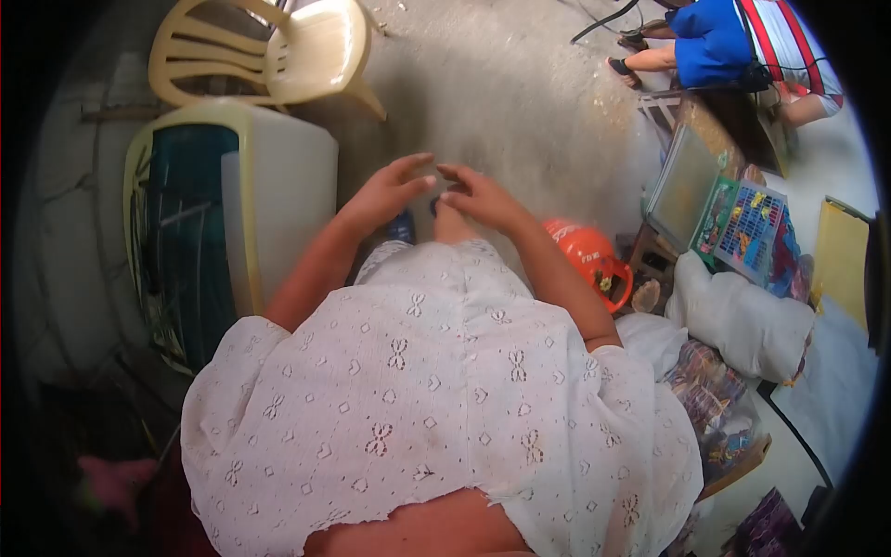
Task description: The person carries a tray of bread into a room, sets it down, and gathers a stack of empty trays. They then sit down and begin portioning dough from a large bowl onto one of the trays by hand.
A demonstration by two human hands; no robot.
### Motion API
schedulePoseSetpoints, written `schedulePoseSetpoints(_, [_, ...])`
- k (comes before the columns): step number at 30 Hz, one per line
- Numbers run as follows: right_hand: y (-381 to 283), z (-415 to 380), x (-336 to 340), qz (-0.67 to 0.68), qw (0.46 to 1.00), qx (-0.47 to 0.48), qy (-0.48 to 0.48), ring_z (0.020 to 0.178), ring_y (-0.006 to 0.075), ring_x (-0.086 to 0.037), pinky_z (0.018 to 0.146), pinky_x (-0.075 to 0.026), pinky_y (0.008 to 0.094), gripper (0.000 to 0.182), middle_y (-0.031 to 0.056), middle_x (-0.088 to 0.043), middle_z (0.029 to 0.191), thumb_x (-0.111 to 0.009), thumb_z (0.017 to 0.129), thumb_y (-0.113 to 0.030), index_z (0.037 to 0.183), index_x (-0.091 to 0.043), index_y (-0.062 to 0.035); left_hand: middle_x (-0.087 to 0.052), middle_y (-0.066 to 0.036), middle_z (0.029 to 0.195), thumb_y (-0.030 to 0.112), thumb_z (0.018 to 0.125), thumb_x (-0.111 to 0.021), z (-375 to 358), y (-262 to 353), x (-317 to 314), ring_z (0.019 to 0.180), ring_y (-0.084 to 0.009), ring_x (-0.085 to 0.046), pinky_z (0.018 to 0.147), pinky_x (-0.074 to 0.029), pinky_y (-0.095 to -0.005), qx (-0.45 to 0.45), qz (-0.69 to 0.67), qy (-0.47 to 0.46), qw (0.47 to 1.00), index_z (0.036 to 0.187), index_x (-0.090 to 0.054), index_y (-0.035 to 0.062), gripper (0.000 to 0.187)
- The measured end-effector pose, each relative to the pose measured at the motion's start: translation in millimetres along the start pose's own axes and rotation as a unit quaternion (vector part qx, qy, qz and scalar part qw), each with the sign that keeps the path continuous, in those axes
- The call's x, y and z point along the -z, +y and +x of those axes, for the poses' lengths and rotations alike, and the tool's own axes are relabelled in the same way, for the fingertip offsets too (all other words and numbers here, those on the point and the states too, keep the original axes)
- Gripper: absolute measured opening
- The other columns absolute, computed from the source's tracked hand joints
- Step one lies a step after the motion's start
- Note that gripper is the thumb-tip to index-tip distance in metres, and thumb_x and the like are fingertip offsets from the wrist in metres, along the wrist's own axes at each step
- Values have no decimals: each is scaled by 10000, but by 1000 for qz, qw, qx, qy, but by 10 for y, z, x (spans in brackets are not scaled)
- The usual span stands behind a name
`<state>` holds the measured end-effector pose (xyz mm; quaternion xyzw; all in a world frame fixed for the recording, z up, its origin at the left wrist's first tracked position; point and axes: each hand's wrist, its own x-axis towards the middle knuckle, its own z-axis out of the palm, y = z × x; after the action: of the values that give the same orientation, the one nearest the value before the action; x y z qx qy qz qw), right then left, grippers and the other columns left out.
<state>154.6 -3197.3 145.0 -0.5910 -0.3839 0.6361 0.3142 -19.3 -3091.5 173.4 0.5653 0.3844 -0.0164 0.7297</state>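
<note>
My left hand (388,195) hovers above my lap with its fingers stretched forward and the thumb apart from them. Facing it, my right hand (478,197) is held the same way, fingers spread and slightly bent. The fingertips of both come close together, a narrow gap between them, and I see no object in either hand. Below them show my white patterned garment (445,371), a bare leg and a dark blue shoe (401,227). Right of my right forearm is an orange-red plastic container with a handle (587,260).
A cream plastic chair (320,51) and a white cabinet-like box with a dark green front (292,176) stand left. At right are a compartment tray of small colourful pieces (750,230), a white stuffed bag (742,311) and bagged goods. Another person in blue shorts (710,42) is at top right.
</note>
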Motion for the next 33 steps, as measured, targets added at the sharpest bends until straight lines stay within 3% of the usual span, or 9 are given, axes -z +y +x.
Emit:
schedulePoseSetpoints(3, [-33, 92, 418, 16, 1000, -7, 9, 1110, 274, -475, 903, -398, 343, 564, 171, -427, 1270, -574, 805, -214, 1290, -356, -27, -488, -107, 1201, 253, 859, -533, 347, 177, -68, 1099, -165, -441, 934, -335, -303, -40, 3, -11, 999, 1274, -403, 34, 486])
schedulePoseSetpoints(10, [-324, 277, 1081, -6, 999, -9, 31, 1103, 253, -481, 897, -402, 333, 541, 180, -440, 1247, -567, 811, -190, 1286, -364, -28, -411, -158, 1294, 225, 867, -518, 908, 625, -77, 1193, -212, -387, 979, -303, -313, -71, -2, -23, 997, 1282, -369, -13, 501])
schedulePoseSetpoints(16, [-459, 456, 1342, 16, 999, 7, 38, 1095, 247, -486, 908, -392, 330, 533, 179, -441, 1247, -562, 816, -185, 1285, -365, -27, -418, -165, 1284, 206, 870, -513, 1281, 671, 77, 1184, -219, -396, 969, -312, -307, -74, -12, -48, 996, 1274, -372, -29, 488])
schedulePoseSetpoints(33, [-1111, 1478, 1816, 54, 997, 14, 56, 1101, 231, -485, 903, -394, 317, 522, 174, -428, 1269, -558, 819, -182, 1273, -373, -3, -453, -166, 1252, 255, 865, -507, 2016, 1723, 1038, 1166, -217, -418, 956, -337, -315, -60, 44, -58, 996, 1268, -386, -15, 500])
